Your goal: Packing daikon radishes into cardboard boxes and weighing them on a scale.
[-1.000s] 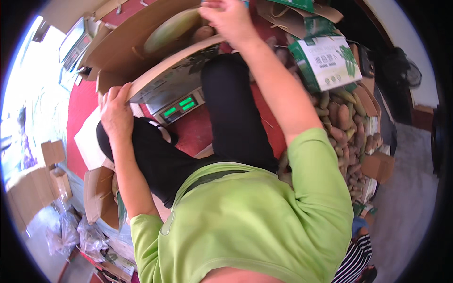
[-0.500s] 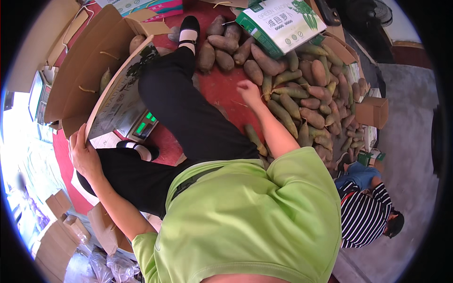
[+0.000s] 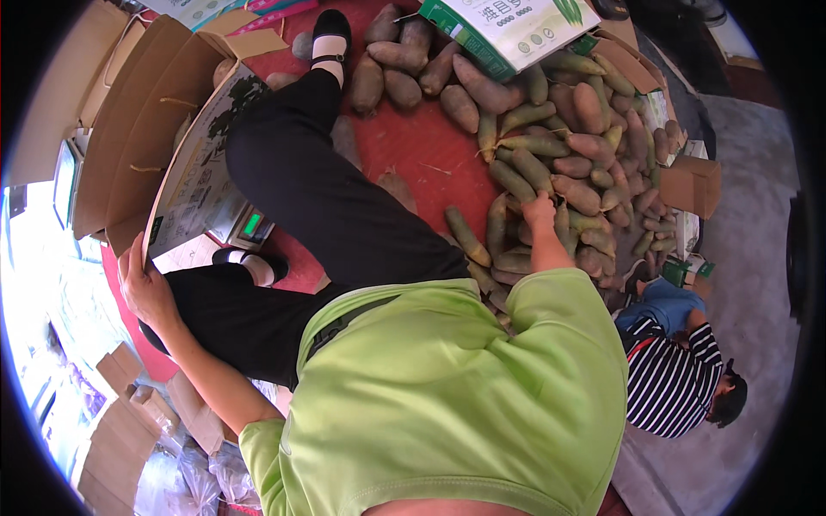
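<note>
On the left, my left hand (image 3: 148,288) grips the near edge of a printed cardboard box flap (image 3: 185,193), thumb on one side and fingers on the other. My right hand (image 3: 539,213) reaches into the heap of roots, its fingers closed at the lower end of a long green radish (image 3: 511,181); part of the grip is hidden. Green radishes and plump reddish-brown roots (image 3: 575,195) lie packed around that hand. Behind the flap, the open cardboard box (image 3: 129,129) has string loops on its inner wall and at least one root inside.
A white-and-green printed carton (image 3: 516,34) stands behind the heap. A scale with a green display (image 3: 251,225) sits by my left foot. More reddish-brown roots (image 3: 403,89) lie on the red floor covering (image 3: 404,155). A person in a striped shirt (image 3: 671,378) crouches at right.
My right hand has moved right and nearer, from above the red floor covering onto the green radish. My left hand stays on the box flap. The whole view has shifted slightly.
</note>
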Available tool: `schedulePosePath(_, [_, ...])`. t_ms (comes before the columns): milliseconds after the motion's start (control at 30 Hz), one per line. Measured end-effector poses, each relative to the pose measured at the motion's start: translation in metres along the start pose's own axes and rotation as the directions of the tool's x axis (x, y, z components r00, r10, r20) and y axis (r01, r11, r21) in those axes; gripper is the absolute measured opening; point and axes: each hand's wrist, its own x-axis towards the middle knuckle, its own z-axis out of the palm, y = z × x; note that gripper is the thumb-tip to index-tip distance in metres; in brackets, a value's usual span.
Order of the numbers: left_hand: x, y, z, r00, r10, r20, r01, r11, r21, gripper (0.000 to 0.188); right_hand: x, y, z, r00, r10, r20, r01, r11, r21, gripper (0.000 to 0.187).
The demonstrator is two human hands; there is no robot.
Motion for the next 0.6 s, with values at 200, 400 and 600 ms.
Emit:
schedulePosePath(200, [0.002, 0.002, 0.008, 1.0, 0.001, 0.016, -0.002, 1.0, 0.019, 0.048, -0.014, 0.012, -0.008, 0.987, 0.122, 0.103, -0.093, 0.964, -0.248, 0.062])
schedulePosePath(400, [0.001, 0.012, 0.003, 0.999, -0.04, 0.014, 0.04, 0.999, -0.001, 0.045, -0.024, 0.008, -0.002, 0.985, 0.097, 0.143, -0.048, 0.95, -0.309, 0.07])
schedulePosePath(600, [0.003, 0.016, -0.002, 0.998, -0.062, 0.022, 0.061, 0.998, 0.017, 0.039, 0.015, 0.057, 0.064, 0.995, -0.102, -0.004, 0.102, 0.995, 0.001, 0.058])
